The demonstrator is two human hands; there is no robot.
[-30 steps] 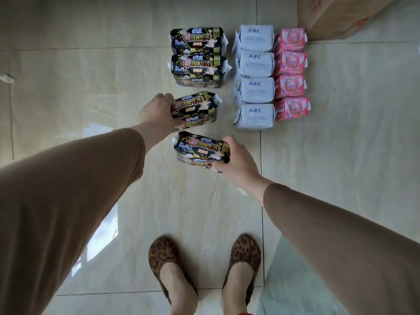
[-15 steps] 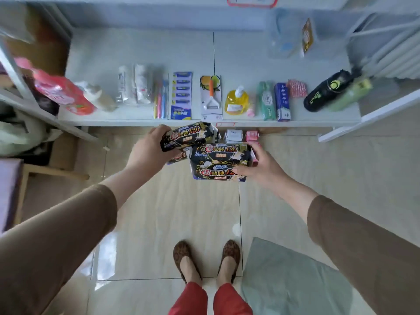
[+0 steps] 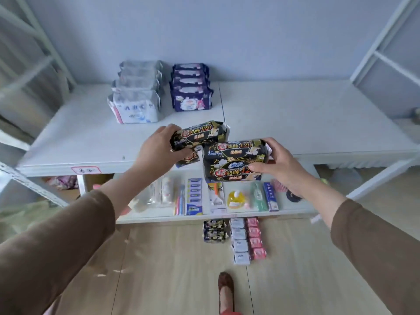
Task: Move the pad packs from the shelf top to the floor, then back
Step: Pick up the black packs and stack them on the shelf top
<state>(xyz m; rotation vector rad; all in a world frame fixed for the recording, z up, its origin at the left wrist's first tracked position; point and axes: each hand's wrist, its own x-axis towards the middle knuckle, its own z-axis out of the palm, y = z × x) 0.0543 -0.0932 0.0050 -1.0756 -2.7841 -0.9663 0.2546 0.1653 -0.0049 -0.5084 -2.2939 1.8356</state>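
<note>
Above the front edge of the shelf top (image 3: 295, 114) you hold two black pad packs, one in each hand, both clear of the white board. Your left hand (image 3: 156, 153) wraps its fingers (image 3: 169, 130) over the top of the left pack (image 3: 202, 135), thumb underneath, so it rides level and ready to slide forward. Your right hand (image 3: 279, 162) pinches the right pack (image 3: 234, 160) at its end, thumb across the printed face and fingers curled behind, which keeps the label toward you. My guess is that you mean to set them in the bare space right of the white packs (image 3: 135, 105) and purple packs (image 3: 191, 96) already lined up at the back. More black packs (image 3: 214, 230), white ones and pink packs (image 3: 255, 239) wait on the floor (image 3: 159, 269) below.
</note>
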